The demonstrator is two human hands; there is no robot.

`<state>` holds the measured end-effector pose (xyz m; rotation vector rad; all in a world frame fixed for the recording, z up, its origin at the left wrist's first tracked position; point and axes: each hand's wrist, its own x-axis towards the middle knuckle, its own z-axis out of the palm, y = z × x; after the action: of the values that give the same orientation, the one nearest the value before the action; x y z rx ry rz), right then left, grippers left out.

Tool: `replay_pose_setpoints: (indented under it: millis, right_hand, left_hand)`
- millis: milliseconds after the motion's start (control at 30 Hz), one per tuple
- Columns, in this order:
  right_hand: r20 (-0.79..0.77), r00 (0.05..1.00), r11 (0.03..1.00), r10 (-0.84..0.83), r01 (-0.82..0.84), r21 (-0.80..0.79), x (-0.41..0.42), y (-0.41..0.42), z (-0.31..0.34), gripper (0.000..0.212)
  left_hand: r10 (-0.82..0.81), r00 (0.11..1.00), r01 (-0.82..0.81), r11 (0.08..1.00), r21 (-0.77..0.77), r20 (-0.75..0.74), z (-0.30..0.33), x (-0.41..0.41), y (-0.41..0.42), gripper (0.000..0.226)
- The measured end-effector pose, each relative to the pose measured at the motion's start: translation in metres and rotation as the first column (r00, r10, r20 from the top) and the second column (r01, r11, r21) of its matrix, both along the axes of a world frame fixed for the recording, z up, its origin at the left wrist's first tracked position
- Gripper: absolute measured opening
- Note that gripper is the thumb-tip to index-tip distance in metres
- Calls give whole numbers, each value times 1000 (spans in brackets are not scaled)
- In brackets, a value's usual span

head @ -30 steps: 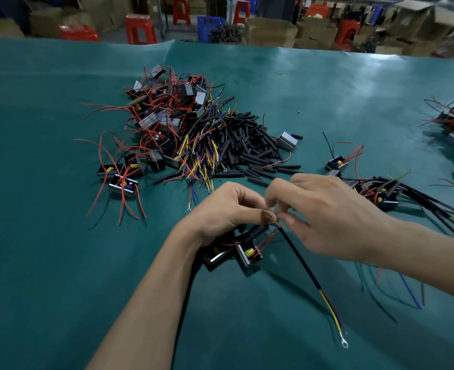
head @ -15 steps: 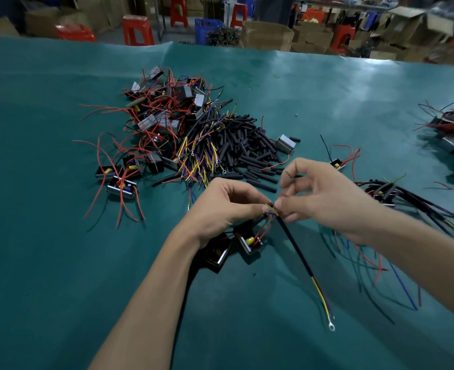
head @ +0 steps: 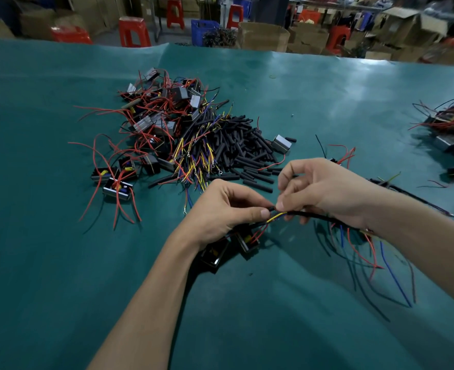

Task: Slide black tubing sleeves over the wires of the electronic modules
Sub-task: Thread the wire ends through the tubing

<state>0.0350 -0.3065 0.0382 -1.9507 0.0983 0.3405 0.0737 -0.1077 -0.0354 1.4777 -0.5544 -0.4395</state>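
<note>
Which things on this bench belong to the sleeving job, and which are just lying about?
In the job:
left hand
right hand
black sleeve on the wires
modules under the left hand
loose sleeve pile
unsleeved modules

Lying about:
red stools
cardboard boxes
blue crate

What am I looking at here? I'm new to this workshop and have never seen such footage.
This is one view from a camera worn on a person's head, looking down at their own bare hands. The left hand pinches thin wires of a small electronic module beneath it. The right hand holds a black tubing sleeve on those wires. On the green table lie a pile of loose sleeves and more wired modules.
</note>
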Motion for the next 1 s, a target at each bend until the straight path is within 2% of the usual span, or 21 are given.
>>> replay_pose_setpoints:
  millis: [200,600,700,800,1000]
  right_hand:
    - [59,990,983,130,-121,-138,13,0,5,38]
    - [173,968,972,180,-147,-185,14,-4,-4,41]
    - [111,979,977,168,-151,-153,13,-5,-6,39]
    - [-15,985,984,175,-175,-45,15,-10,-4,38]
    - [-190,953,971,238,-232,51,27,-10,-2,39]
  left_hand:
    - [53,998,-54,997,51,21,1,0,-2,12]
    - [55,998,-56,995,84,8,3,-2,-3,8]
    - [43,999,-44,996,83,13,3,-2,-1,9]
    - [-4,1000,5,999,54,-23,4,-3,1,10]
    - [-30,998,31,999,19,-57,5,-3,2,10]
